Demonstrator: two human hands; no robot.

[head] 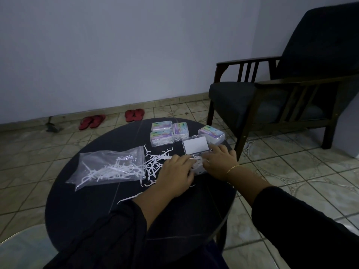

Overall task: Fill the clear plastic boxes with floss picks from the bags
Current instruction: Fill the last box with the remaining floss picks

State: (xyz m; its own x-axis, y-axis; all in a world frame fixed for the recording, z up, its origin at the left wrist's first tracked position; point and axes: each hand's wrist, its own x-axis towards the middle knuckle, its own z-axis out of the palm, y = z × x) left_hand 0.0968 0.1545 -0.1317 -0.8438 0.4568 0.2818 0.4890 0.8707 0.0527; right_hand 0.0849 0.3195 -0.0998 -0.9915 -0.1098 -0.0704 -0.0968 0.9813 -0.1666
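Observation:
A clear plastic box (pixel 198 165) lies open on the round dark table (pixel 174 210), its lid (pixel 196 145) raised toward the far side. White floss picks fill its base, which sits between my hands. My left hand (pixel 175 176) lies over the box's left side, fingertips pressing on the picks. My right hand (pixel 218 159) grips the box's right side, fingers along the lid hinge. Loose floss picks (pixel 153 162) are scattered left of the box. A clear bag (pixel 110 166) further left holds more picks.
Several closed, labelled boxes of picks (pixel 161 138) stand at the table's far edge, one (pixel 212 135) just behind the open lid. A dark wooden armchair (pixel 272 94) stands right of the table. Red sandals (pixel 134 115) lie by the wall on the tiled floor.

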